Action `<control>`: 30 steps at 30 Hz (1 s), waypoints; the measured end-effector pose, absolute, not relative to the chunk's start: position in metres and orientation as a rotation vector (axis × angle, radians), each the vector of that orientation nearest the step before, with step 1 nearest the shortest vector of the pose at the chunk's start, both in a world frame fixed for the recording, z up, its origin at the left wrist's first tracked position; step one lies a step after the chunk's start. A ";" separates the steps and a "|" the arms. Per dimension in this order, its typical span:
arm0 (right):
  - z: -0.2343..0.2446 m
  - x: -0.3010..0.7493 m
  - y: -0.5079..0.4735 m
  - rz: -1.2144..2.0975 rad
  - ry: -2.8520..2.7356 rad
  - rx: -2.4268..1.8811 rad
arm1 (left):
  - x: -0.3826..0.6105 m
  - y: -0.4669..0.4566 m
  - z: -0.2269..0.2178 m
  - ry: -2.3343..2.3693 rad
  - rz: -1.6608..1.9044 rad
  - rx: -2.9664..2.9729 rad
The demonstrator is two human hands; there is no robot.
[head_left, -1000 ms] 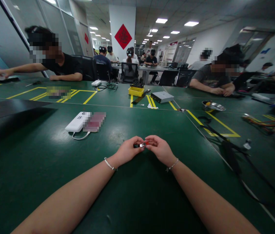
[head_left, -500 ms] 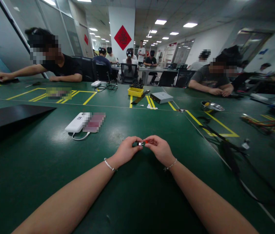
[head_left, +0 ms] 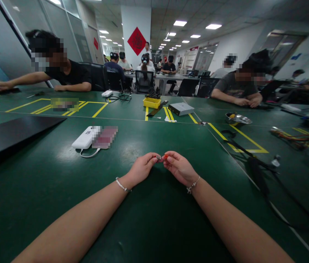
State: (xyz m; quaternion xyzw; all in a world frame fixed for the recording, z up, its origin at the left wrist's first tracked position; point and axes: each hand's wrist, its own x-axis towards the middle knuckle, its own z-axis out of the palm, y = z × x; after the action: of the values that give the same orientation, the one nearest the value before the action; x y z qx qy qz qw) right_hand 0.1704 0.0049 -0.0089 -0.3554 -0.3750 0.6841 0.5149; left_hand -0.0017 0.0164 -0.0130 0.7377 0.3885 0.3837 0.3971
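Note:
My left hand [head_left: 144, 167] is closed in a pinch on a small silvery metal part [head_left: 158, 157], which pokes out past the fingertips. Its exact kind is too small to tell. Close beside it, my right hand [head_left: 180, 167] pinches a small orange piece [head_left: 166, 156] between thumb and fingers. The fingertips of both hands nearly meet above the green tabletop [head_left: 143, 219]. Fingers cover much of both parts, and I cannot tell whether the parts touch.
A white power bank [head_left: 86, 137] with a short cable lies left, beside a blurred-out flat thing. Further back are a yellow bin [head_left: 151, 102], a grey box [head_left: 181, 108] and a metal dish [head_left: 239, 119]. Black cable [head_left: 257, 175] runs along the right. Two people sit across the table.
The metal part has turned in my left fingers and now shows another face. My right hand has rolled slightly, with more of the orange piece in sight.

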 end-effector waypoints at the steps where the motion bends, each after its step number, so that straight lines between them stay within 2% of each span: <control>1: -0.008 0.171 0.005 1.653 -0.892 -0.839 | -0.002 0.016 -0.013 0.948 0.984 1.849; 22: -0.007 0.175 0.003 1.684 -0.850 -0.792 | -0.005 0.024 -0.013 0.747 1.055 1.291; 30: -0.005 0.171 0.001 1.690 -0.934 -0.806 | -0.006 0.023 -0.013 0.722 1.025 1.262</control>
State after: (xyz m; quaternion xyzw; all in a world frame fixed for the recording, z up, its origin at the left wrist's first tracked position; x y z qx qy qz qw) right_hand 0.1710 0.0006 -0.0049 -0.3333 -0.3863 0.6990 0.5010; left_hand -0.0057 0.0227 -0.0125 0.5512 0.3152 0.4476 0.6297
